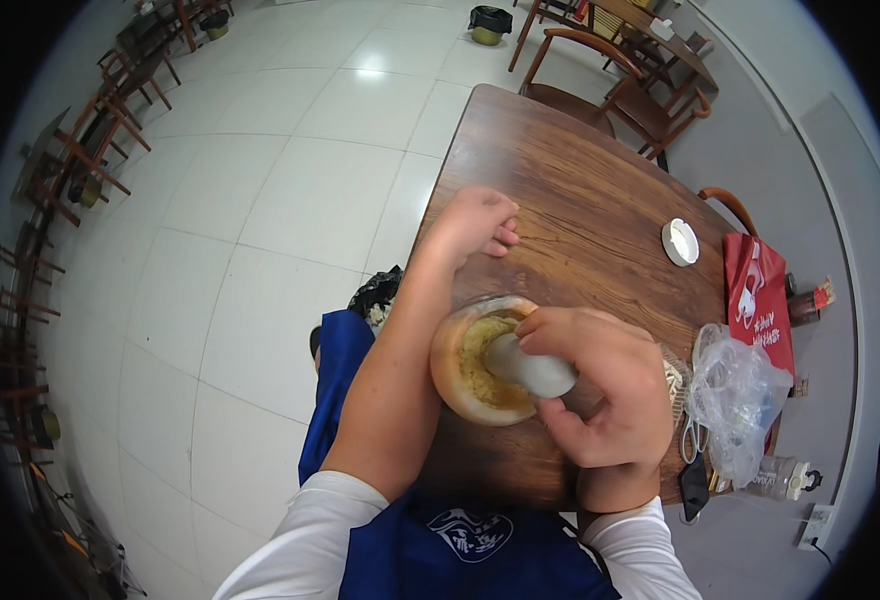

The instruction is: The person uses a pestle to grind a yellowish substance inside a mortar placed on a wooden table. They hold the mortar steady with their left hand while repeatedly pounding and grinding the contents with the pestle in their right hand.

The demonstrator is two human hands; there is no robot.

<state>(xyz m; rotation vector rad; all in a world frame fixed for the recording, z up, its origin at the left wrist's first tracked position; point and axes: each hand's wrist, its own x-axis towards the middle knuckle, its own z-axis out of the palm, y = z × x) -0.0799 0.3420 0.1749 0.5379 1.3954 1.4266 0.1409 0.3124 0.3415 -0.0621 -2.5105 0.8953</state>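
A round stone mortar [451,367] with orange and whitish walls stands on the brown wooden table [590,195] before me. Yellow-green mash [477,360] lines its inside. My right hand [612,382] grips the grey-white pestle [549,371] between thumb and fingers; the pestle's lower end is down in the mash. Beyond the mortar my left hand [483,223] rests on the table near its left edge, fingers loosely curled, with no object visible in it. The left forearm passes along the mortar's left side, touching or very near it. The palm of the left hand is hidden.
A white ashtray [681,242], a red bag [759,300], a clear plastic bag [736,397], a black phone-like item [693,487] and a clear bottle [777,478] are at the right. A lined bin [376,296] stands left of the table. Wooden chairs [579,105] stand beyond it.
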